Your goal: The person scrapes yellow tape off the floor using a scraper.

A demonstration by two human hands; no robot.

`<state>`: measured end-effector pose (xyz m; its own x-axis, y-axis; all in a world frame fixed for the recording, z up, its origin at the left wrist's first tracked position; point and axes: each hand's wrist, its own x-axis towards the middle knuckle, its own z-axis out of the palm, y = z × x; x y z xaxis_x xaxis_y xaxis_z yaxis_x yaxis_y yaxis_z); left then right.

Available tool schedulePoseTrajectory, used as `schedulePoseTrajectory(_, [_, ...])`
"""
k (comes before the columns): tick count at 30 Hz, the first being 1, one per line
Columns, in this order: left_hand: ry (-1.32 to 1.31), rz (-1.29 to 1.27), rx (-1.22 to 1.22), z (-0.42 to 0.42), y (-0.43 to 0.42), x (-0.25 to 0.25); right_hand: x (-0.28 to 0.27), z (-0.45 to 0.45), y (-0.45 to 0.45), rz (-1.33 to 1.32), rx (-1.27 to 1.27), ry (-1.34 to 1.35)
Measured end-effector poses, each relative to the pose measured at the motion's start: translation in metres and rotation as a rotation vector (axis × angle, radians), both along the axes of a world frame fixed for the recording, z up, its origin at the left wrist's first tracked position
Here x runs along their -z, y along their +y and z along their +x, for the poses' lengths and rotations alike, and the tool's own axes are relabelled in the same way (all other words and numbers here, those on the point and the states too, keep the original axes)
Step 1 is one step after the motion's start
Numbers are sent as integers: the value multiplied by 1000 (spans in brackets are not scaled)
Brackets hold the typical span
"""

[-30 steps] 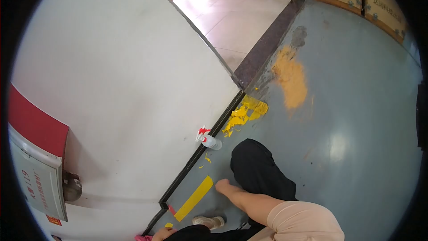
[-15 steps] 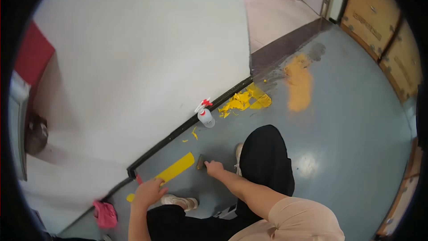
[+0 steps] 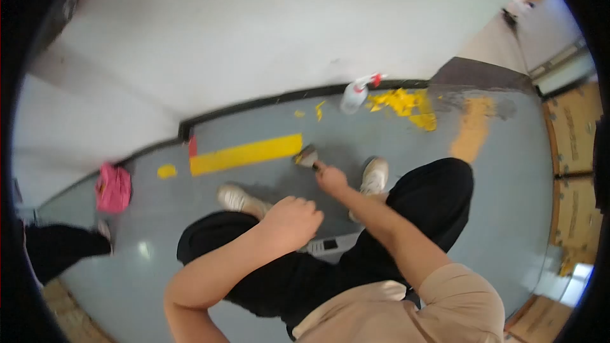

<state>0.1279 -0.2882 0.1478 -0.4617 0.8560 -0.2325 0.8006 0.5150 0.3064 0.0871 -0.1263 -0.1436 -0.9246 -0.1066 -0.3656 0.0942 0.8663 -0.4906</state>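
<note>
Beside black skirting [image 3: 273,100], spray bottle [image 3: 354,98], contents unclear, right hand [image 3: 332,180] gripping scraper [image 3: 307,156], left hand [image 3: 292,222], grip hidden

No writing can be read here — the brown boxes [image 3: 574,121] over on the right show faint dark marks, too blurred and small to decipher.

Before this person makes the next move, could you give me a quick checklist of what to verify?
1. Scraper in the right hand: ok, held by its handle.
2. Blade touching the yellow strip: cannot tell; it is near the strip's right end.
3. Left hand empty: cannot tell; the palm is hidden.
4. Left shoe off the strip: ok, there is floor between them.
5. Floor cleared of yellow scraps: not ok, a heap lies beside the spray bottle.
</note>
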Motion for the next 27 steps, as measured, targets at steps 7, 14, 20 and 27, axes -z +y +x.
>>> schedulePoseTrajectory(7, [-1,-70,57,41,1,-8,4,-10,-24,-32,39,-20])
schedulePoseTrajectory(14, [81,-206,167,44,-5,-27,-13,-37,-48,77,17,-15])
schedulePoseTrajectory(20, [106,-226,187,50,-10,-41,1,7,-40,59,25,20])
schedulePoseTrajectory(27, [68,-209,262,56,-9,-49,8,-1,-27,13,-15,88])
